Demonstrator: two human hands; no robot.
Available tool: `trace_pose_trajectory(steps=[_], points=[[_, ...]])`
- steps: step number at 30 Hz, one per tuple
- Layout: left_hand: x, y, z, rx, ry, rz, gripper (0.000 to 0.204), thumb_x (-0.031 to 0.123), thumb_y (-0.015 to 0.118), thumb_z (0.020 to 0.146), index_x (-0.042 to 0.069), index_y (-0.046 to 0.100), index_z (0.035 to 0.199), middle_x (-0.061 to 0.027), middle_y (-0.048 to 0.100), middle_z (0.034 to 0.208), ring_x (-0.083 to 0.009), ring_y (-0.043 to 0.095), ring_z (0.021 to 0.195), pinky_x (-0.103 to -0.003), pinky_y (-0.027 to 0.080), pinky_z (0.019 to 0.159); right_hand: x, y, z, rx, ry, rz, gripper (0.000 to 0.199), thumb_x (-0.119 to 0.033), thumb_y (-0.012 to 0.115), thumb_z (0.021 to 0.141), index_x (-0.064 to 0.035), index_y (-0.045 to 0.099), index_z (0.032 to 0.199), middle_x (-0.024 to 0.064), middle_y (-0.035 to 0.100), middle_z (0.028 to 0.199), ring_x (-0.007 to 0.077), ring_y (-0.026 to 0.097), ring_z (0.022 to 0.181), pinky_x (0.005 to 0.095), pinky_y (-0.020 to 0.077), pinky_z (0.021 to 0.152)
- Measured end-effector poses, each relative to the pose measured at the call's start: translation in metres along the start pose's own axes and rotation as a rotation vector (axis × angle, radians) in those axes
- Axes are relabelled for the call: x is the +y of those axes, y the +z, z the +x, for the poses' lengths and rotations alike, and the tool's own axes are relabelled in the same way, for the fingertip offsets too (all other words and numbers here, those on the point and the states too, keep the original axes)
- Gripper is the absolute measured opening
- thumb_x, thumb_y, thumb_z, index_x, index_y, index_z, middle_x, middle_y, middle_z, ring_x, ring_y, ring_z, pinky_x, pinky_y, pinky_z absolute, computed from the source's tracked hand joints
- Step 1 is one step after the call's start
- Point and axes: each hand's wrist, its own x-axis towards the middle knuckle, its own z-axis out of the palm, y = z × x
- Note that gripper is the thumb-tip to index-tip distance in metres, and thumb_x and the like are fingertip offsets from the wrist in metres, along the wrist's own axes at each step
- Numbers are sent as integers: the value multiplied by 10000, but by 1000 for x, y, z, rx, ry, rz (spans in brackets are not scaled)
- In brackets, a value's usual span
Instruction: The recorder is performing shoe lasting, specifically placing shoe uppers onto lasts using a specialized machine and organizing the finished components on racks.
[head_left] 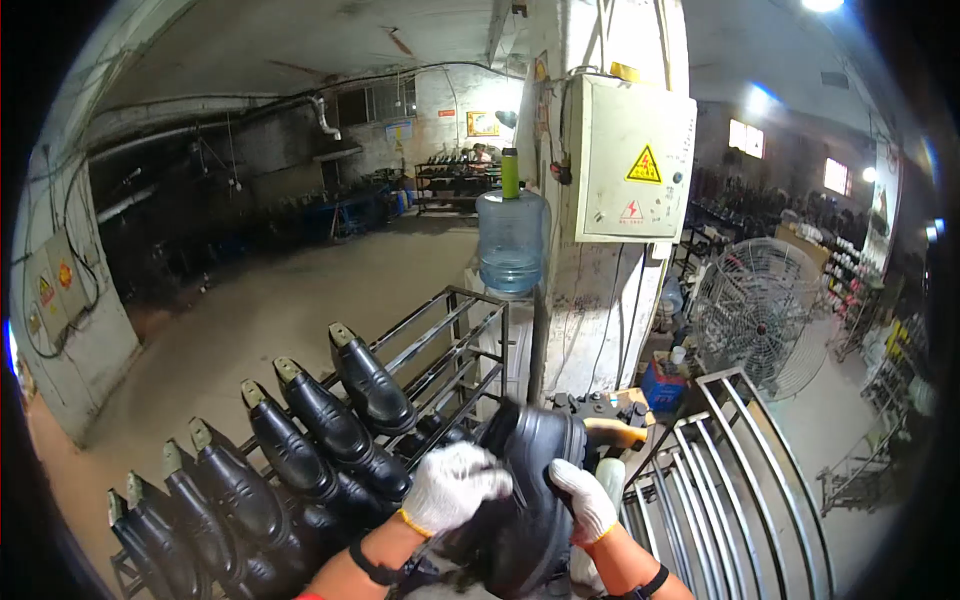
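A black leather shoe stands on end in front of me, its upper end smeared by motion. My right hand, in a white knitted glove, grips its right edge, with the thumb laid over the side. My left hand, gloved alike with a yellow cuff edge, is closed at the shoe's left side. Its fingertips come together near the leather, and what they pinch, if anything, is too small to make out. Both wrists carry dark bands.
Black shoes on lasts line a metal rack at left. An empty metal rack frame stands at right, before a large caged fan. Ahead rises a pillar with an electrical box, beside a water bottle.
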Motion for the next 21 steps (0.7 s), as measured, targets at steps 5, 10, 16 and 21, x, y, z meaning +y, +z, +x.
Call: trace_pose_trajectory(steps=[5, 10, 16, 21], points=[[-65, -47, 163, 287, 493, 898, 86, 199, 713, 780, 181, 687, 701, -68, 634, 804, -303, 675, 718, -459, 545, 616, -39, -16, 5, 462, -792, -1456, 906, -331, 919, 718, 72, 534, 1432, 268, 660, 1283, 427, 603, 1282, 478, 466, 1130], [-215, -116, 248, 437, -292, 891, 227, 265, 652, 874, 114, 756, 1007, -230, 750, 1022, -407, 725, 987, -537, 586, 865, -17, -11, -40, 427, -594, -1723, 863, -264, 836, 784, 61, 429, 1473, 324, 569, 1346, 472, 559, 1259, 492, 462, 1085], [-170, -5, 197, 907, 132, 715, 394, 87, 654, 848, 1, 624, 1231, -268, 605, 1224, -455, 581, 1106, -559, 484, 964, -42, -54, -19, 501, -29, -1738, 983, -434, 808, 831, 1, 290, 1544, 290, 683, 1238, 461, 697, 1119, 502, 560, 964], [-64, 167, 14, -351, 42, -175, 400, 237, 809, 878, 34, 745, 1217, -121, 757, 1154, -289, 719, 1072, -402, 552, 1016, -114, -54, -38, 413, -22, -1584, 792, -262, 824, 750, -71, 429, 1409, 247, 723, 1166, 438, 736, 1052, 477, 593, 931]])
